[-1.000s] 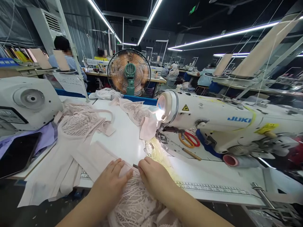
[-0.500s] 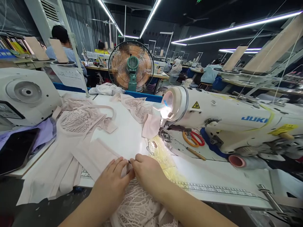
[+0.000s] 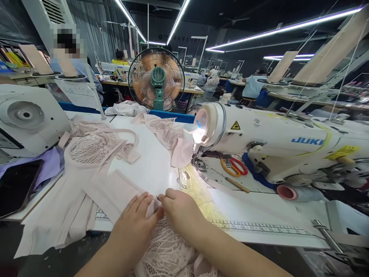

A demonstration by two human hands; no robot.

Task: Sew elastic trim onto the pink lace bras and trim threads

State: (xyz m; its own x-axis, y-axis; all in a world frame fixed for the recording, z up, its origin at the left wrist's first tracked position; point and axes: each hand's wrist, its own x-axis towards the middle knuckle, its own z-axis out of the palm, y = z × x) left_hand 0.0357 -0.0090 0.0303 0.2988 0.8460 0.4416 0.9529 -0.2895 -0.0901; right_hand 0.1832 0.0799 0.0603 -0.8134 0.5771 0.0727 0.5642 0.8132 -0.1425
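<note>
Pale pink bra fabric (image 3: 109, 192) runs from the left of the table to my hands, and a lace part (image 3: 167, 250) hangs below them over the near edge. My left hand (image 3: 138, 215) is closed on this bra, its thumb and fingers pinching the edge. Close beside it, my right hand (image 3: 178, 209) is closed, with a small dark tip showing at its fingertips; what it belongs to is hidden in the hand. Another lace bra piece (image 3: 168, 134) lies ahead, one end near the needle of the sewing machine (image 3: 259, 130).
Scissors (image 3: 230, 166) with orange and red handles and a wooden-handled tool (image 3: 236, 184) lie by the machine. A thread cone (image 3: 300, 192) rests at right. A phone (image 3: 19, 184) lies at left. Behind the table stands a fan (image 3: 157, 79); people sit farther back.
The whole view has shifted slightly. Both hands stay together at the fabric edge, and the fingers of my left hand have moved only a little.
</note>
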